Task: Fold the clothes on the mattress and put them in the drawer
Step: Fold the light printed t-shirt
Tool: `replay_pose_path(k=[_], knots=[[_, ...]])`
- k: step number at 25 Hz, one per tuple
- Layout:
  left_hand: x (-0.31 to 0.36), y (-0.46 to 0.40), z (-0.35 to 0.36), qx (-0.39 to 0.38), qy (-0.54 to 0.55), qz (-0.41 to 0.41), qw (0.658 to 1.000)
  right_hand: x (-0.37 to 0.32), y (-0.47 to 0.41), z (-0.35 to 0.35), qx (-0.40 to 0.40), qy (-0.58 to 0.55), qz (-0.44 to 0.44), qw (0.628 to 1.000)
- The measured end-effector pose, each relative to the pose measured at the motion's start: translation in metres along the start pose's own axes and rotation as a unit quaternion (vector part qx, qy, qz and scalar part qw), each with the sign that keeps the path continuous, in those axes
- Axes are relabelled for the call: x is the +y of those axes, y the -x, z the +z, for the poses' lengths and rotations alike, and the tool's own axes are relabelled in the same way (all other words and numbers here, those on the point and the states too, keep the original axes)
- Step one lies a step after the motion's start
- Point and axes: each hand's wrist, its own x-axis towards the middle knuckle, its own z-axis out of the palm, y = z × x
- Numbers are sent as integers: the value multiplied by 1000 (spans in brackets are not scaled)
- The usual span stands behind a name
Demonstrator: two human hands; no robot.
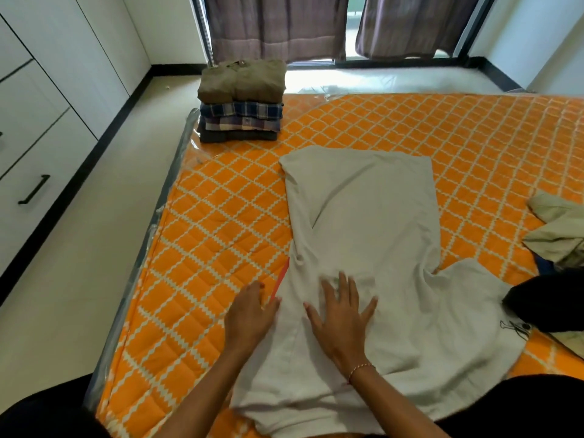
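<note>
A pale grey-white cotton T-shirt (363,216) lies spread along the middle of an orange quilted mattress with a white lattice pattern (221,216), its length running from near to far. One sleeve fans out to the right at the near end, and the left side looks already folded inward.

The right hand (343,317) lies flat on the near part of the shirt, fingers straight and spread, its grip open and pressing the cloth; a thin beaded bracelet (360,369) circles the wrist. The left hand (251,314) rests at the shirt's left edge, partly on the mattress, fingers straight and together, its grip open too. A narrow red strip (281,279) shows at that edge, just beyond the fingertips.

At the far left corner of the mattress stands a neat stack of folded clothes (241,102): an olive shirt on top, plaid ones beneath, a dark one at the bottom. On the right edge lie crumpled beige garments (556,229) and a black cloth (543,298).

White drawers with black handles (34,188) line the left wall, all shut.
</note>
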Motion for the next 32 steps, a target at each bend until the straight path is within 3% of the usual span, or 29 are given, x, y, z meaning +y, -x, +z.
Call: replay_pose_path(k=[2,3,5,7,10,12,15,18,20,21,23,25,26,29,32], knots=[[25,-59,4,2,194,-56,979,-1,-55,-13,19,-49,-8,999],[39,-92,5,-23,309,-109,945,-2,-90,-19,4,-86,-19,996],[66,-146,7,-61,488,-214,844,-3,-153,-28,-55,-161,-50,984],[91,-192,6,-87,572,-264,772,-7,-210,-33,-103,-225,-36,968],[117,-247,3,-104,690,-248,672,-23,-278,-31,-55,-340,72,936],[122,-276,2,-124,723,-212,646,-35,-311,-23,-27,-316,100,943],[122,-313,7,-175,675,-178,694,-52,-354,-1,-84,-313,119,938],[142,-337,-3,-196,554,-92,804,-57,-385,4,-56,-345,139,927],[157,-353,-12,-154,517,-24,842,-39,-403,-10,-7,-474,176,863],[161,-362,-10,-123,514,-14,849,-21,-411,-15,11,-543,199,816],[161,-377,6,-102,500,-85,856,24,-412,-19,17,-628,274,728],[163,-378,27,-164,456,-200,851,53,-396,-18,-47,-666,356,654],[165,-377,40,-188,427,-219,857,60,-391,-18,-72,-673,370,637],[181,-384,56,-171,351,-189,901,64,-396,-15,-92,-663,373,642],[192,-391,56,-158,414,-175,879,70,-405,-13,-85,-722,342,596]])
